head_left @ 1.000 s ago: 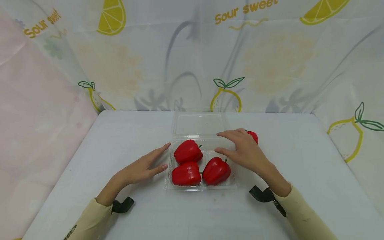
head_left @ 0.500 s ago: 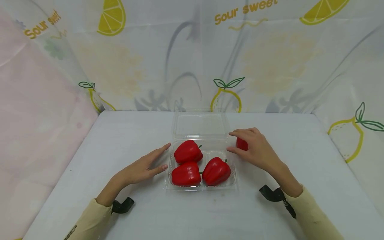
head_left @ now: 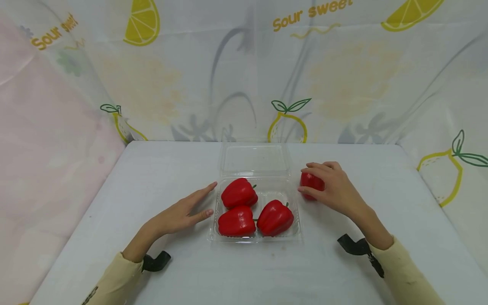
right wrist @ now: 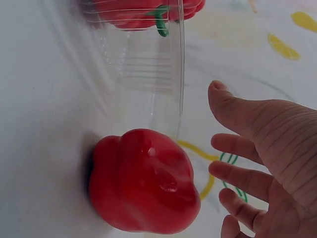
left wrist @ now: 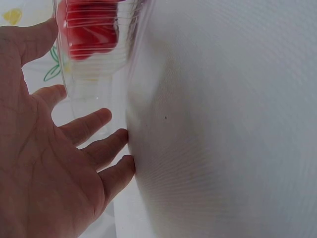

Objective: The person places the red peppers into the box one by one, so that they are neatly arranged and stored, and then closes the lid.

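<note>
A clear plastic clamshell box [head_left: 251, 239] lies with its lid [head_left: 254, 159] folded back. Three red bell peppers sit inside: one at the back left [head_left: 239, 192], one at the front left [head_left: 237, 221] and one at the front right [head_left: 275, 217]. My left hand [head_left: 179, 214] is at the box's left side, fingers extended, fingertips right by the wall. A fourth red bell pepper [right wrist: 144, 181] stands on the table just right of the box. Over it hovers my right hand [head_left: 333, 188], thumb and fingers spread, with a gap to the pepper in the right wrist view.
A white-covered table [head_left: 213, 275] carries everything. Behind it hangs a lemon-print curtain [head_left: 244, 67], and a pinkish cloth [head_left: 49, 148] closes the left side. Black wrist mounts [head_left: 156, 261] stick out beside both forearms.
My right hand has moved right, from above the box's back right part to the pepper beside it. That pepper now shows more between thumb and fingers. My left hand has stayed put.
</note>
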The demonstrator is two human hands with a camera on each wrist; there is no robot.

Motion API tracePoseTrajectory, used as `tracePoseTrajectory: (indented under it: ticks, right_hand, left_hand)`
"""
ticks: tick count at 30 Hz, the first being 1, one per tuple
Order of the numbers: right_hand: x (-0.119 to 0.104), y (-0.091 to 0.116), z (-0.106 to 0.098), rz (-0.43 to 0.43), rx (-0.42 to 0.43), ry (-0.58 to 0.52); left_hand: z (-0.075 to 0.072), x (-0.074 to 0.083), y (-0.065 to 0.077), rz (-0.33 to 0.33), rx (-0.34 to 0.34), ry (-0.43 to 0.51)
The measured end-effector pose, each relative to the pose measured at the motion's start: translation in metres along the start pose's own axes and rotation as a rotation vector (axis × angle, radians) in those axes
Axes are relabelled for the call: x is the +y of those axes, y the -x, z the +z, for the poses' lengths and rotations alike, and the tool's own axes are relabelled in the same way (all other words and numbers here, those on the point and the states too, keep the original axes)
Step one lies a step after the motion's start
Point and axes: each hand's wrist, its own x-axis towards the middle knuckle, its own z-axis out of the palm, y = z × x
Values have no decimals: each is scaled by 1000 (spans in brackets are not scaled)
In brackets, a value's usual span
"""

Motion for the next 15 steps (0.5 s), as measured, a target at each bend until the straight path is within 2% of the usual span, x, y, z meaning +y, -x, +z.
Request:
tracePoseTrajectory:
  ticks: [15]
  right_hand:
    - [9,7,-3,75,-77,28]
  left_hand:
    - [1,-1,0,-8,-5,-9]
